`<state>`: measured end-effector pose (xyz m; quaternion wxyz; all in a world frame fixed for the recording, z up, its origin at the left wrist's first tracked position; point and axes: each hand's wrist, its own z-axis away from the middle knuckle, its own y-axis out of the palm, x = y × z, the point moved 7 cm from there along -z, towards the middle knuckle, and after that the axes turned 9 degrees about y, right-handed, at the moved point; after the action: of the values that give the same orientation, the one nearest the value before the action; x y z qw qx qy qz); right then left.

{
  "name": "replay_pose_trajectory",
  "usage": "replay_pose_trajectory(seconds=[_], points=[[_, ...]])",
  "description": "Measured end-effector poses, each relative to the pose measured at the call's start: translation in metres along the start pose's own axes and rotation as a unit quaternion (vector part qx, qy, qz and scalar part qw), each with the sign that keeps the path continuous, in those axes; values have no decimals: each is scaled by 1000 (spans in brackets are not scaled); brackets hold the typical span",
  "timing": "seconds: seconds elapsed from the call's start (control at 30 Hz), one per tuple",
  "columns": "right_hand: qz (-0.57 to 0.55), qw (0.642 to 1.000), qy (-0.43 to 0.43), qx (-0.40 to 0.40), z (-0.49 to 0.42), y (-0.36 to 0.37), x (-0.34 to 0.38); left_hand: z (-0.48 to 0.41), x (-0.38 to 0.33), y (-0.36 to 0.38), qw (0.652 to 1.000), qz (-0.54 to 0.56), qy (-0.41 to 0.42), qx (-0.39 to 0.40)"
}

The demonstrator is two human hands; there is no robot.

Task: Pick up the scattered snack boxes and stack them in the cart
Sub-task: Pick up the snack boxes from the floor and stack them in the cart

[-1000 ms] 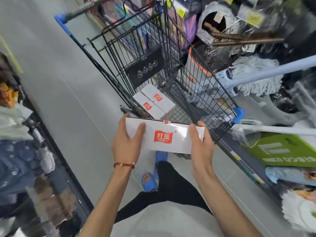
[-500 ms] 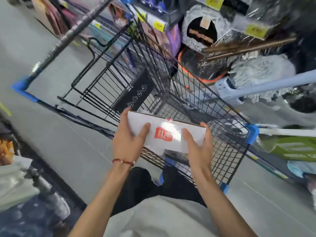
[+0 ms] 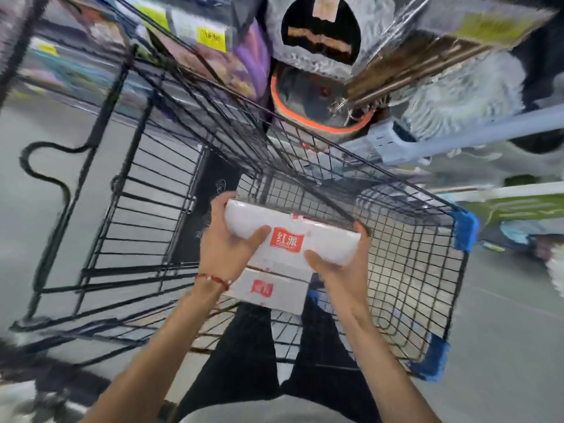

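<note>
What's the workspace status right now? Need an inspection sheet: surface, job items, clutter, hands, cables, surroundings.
Surface: black wire cart, basket open, blue corner guards; grey floor below.
Job's things: held snack box, white with red logo, above the basket; second snack box lying in the cart beneath it.
Clutter: nothing seen loose in the basket apart from the boxes.
Grippers: left hand and right hand grip opposite ends of the held snack box; red bracelet on the left wrist.
Cables: nothing seen.
Surroundings: store shelves with yellow price tags, mop heads and a pale blue handle; view blurred.
</note>
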<state>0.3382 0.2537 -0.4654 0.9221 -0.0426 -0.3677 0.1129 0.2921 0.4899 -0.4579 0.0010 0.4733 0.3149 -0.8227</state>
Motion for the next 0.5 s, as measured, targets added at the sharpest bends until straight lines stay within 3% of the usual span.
replay_pose_trajectory(seconds=[0.3, 0.5], points=[[-17, 999, 23, -27, -82, 36, -54, -79, 70, 40, 998, 22, 2, 54], [-9, 999, 47, 2, -120, 48, -91, -98, 124, 73, 996, 23, -34, 85]])
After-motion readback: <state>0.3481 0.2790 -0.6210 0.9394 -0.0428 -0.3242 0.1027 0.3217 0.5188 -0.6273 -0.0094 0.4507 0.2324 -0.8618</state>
